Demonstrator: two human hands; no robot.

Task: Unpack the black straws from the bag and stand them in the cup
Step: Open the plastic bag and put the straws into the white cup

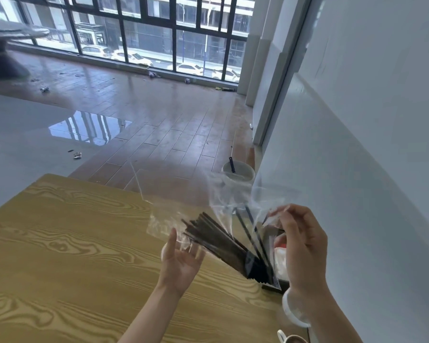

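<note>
I hold a clear plastic bag [223,196] in the air over the right end of the wooden table [72,243]. A bundle of black straws [216,241] lies slanted inside it, lower ends bunched at the bag's bottom corner, with a few loose straws beside it. My right hand [305,248] pinches the bag's upper right edge. Palm up and fingers spread, my left hand [181,261] is under the bag's left side, its fingertips touching the plastic. A white cup rim [292,313] shows below my right wrist, mostly hidden by it.
A black tray [274,287] with something red and white sits behind the bag at the table's right edge. A mug [291,339] peeks in at the bottom. A white wall runs along the right. On the floor beyond the table stands a white bucket [238,170].
</note>
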